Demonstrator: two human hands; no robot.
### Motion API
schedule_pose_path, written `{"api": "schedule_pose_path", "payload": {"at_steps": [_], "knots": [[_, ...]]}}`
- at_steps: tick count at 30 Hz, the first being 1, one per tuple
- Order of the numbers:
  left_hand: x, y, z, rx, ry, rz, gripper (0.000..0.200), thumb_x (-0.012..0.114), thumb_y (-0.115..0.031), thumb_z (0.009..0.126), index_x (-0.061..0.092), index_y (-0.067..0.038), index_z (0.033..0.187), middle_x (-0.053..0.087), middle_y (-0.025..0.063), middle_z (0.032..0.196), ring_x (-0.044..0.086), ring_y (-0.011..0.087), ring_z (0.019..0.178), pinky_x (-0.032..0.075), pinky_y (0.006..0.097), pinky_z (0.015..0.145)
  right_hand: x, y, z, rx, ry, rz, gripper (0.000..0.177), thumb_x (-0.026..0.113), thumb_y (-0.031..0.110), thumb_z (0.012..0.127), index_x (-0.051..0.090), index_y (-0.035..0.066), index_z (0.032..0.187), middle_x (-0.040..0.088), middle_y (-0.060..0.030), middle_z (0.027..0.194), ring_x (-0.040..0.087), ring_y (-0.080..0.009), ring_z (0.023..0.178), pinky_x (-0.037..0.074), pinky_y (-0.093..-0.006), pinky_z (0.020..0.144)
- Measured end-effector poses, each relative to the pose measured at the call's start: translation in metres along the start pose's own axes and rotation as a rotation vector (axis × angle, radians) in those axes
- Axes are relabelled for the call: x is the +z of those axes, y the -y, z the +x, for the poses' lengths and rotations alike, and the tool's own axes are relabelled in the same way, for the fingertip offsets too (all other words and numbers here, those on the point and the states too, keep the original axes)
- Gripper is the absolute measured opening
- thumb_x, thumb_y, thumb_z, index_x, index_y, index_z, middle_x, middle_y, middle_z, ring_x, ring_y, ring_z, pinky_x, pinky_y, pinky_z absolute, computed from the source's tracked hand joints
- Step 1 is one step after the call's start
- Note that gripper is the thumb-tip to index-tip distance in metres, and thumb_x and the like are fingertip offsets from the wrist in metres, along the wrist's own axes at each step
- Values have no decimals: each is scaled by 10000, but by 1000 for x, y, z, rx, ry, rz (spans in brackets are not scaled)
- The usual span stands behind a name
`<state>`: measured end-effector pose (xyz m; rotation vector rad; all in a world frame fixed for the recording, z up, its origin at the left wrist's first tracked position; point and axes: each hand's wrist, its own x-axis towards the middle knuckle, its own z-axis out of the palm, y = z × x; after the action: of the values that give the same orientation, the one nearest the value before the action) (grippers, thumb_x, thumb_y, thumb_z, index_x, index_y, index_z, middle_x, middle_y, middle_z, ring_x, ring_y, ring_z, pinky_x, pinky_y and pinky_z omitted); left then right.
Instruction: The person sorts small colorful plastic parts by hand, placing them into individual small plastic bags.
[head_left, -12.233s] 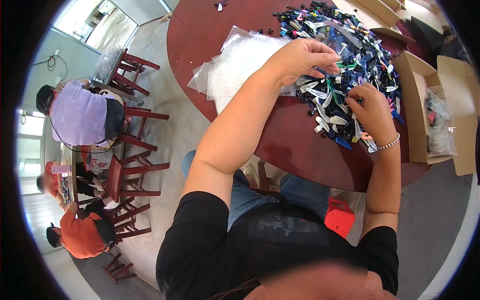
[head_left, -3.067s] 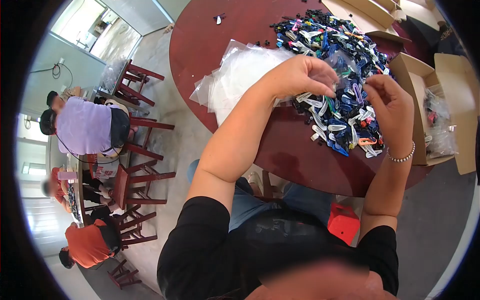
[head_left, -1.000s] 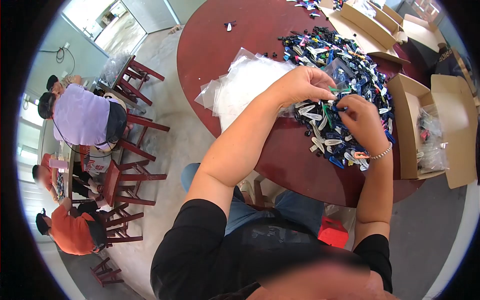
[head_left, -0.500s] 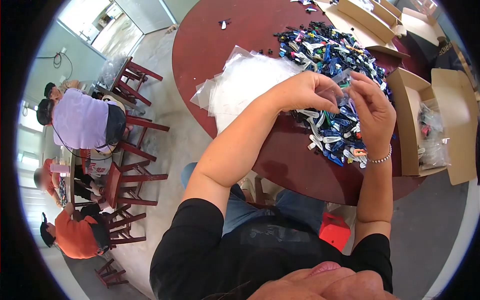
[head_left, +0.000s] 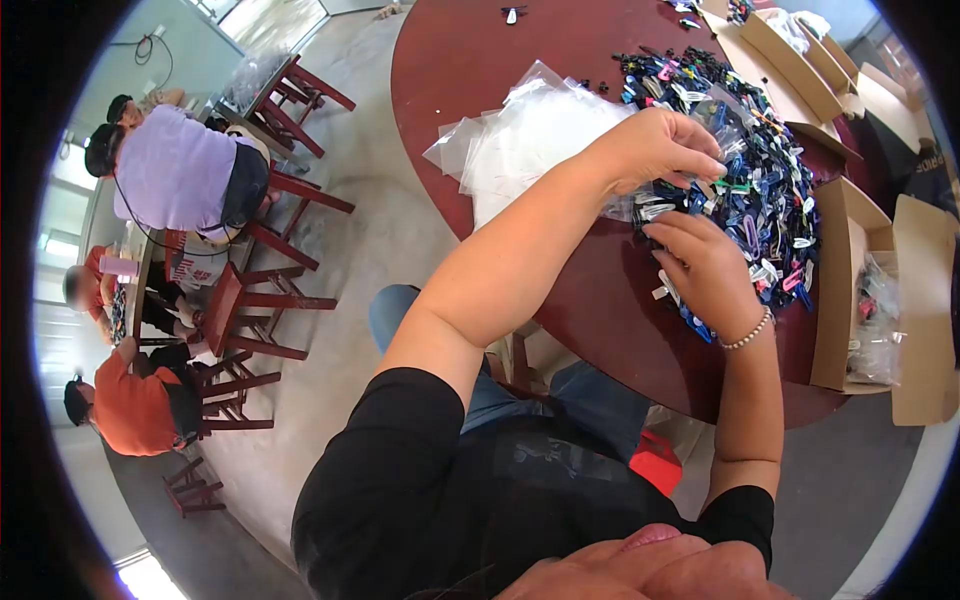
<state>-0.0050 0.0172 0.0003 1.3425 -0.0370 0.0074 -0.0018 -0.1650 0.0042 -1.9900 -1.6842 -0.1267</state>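
My left hand point(head_left: 665, 150) is bent over the pile of hair clips point(head_left: 775, 190), thumb and fingers closed on a clear plastic bag point(head_left: 732, 135). The thin film shows past my fingertips, partly lost against the clips. My right hand point(head_left: 705, 270), with a beaded bracelet at the wrist, hovers at the near left edge of the pile. Its fingers are curved, and a gap shows between them and the thumb; I see nothing held there. Left of the pile, a stack of clear flat bags point(head_left: 540, 135) lies fanned out on the table, partly behind my left forearm.
The round dark red table point(head_left: 450, 70) carries an open cardboard box point(head_left: 835, 300) with filled bags point(head_left: 875, 330) on the right. More cardboard trays point(head_left: 775, 60) stand at the back right. At far left, several people sit on wooden stools point(head_left: 245, 310) by another table.
My hands were close together over the pile and are now apart. My right hand has come down and left towards the near clips. The head view has shifted somewhat.
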Motion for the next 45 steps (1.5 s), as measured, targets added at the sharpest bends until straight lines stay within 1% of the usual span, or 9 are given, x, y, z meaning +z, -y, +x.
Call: {"api": "schedule_pose_path", "payload": {"at_steps": [3, 8, 17, 22, 27, 30, 34, 38, 45], "knots": [[1, 0, 0, 20, 5, 32, 277, 764, -185, 759, 670, -64, 990, 698, 30, 890, 662, 107, 843, 483, 224, 675, 13, 0, 0, 18, 117, -195, 249, 620, 6, 753, 661, 49, 995, 628, -77, 1062, 595, -255, 886, 512, -358, 763], [1, -1, -1, 15, 26, 23, 277, 758, -197, 767, 671, -65, 994, 697, 37, 908, 659, 120, 850, 488, 244, 696, 18, 1, 0, 30, 126, -260, 245, 582, -12, 756, 644, 52, 984, 612, -69, 1002, 594, -248, 879, 518, -341, 751], [-3, -4, -1, -94, 94, -204, 232, 711, -241, 829, 668, -83, 993, 686, 63, 902, 646, 154, 895, 486, 290, 736, 13, 0, 0, 113, 1, 27, 168, 637, -2, 779, 613, 17, 944, 600, -113, 935, 624, -299, 801, 507, -362, 691], [-1, -1, -1, -91, 121, -156, 263, 711, -267, 831, 660, -81, 1009, 674, 49, 922, 621, 139, 898, 480, 306, 750, -4, 1, 2, 139, -219, 250, 77, 622, -34, 818, 602, -3, 886, 574, -87, 858, 573, -184, 669, 461, -276, 593], [3, 2, 0, -106, 104, -119, 267, 716, -266, 827, 659, -84, 1013, 672, 50, 927, 616, 135, 903, 475, 316, 759, -18, -4, 1, 171, -289, 152, 50, 614, -32, 829, 595, -8, 869, 565, -80, 848, 540, -138, 628, 440, -249, 581], [3, 2, 1, -98, 97, -117, 267, 716, -265, 827, 661, -83, 1015, 678, 47, 925, 623, 129, 896, 475, 309, 756, -18, -3, 2, 189, -211, 227, 61, 616, -29, 822, 595, -3, 873, 563, -87, 845, 559, -163, 680, 448, -254, 616], [1, -3, -1, -99, 83, -98, 270, 714, -265, 828, 662, -80, 1017, 688, 42, 910, 635, 124, 879, 475, 295, 754, 19, 9, 4, 57, -88, 184, 128, 642, 5, 802, 622, 12, 929, 588, -117, 897, 607, -296, 792, 497, -353, 699], [-3, -2, 0, -74, 69, -102, 266, 714, -264, 826, 667, -89, 1021, 690, 45, 905, 638, 129, 884, 467, 290, 752, 44, 12, 10, -21, -12, 37, 228, 637, 42, 800, 630, 47, 1028, 584, -100, 922, 611, -286, 818, 508, -368, 708], [3, -4, -1, -76, 58, -82, 207, 737, -240, 804, 662, -87, 921, 694, 45, 855, 654, 127, 814, 479, 290, 718, 45, 17, 9, 45, 82, 6, 208, 625, 44, 792, 613, 57, 1000, 566, -91, 911, 603, -284, 810, 507, -380, 698]]}}
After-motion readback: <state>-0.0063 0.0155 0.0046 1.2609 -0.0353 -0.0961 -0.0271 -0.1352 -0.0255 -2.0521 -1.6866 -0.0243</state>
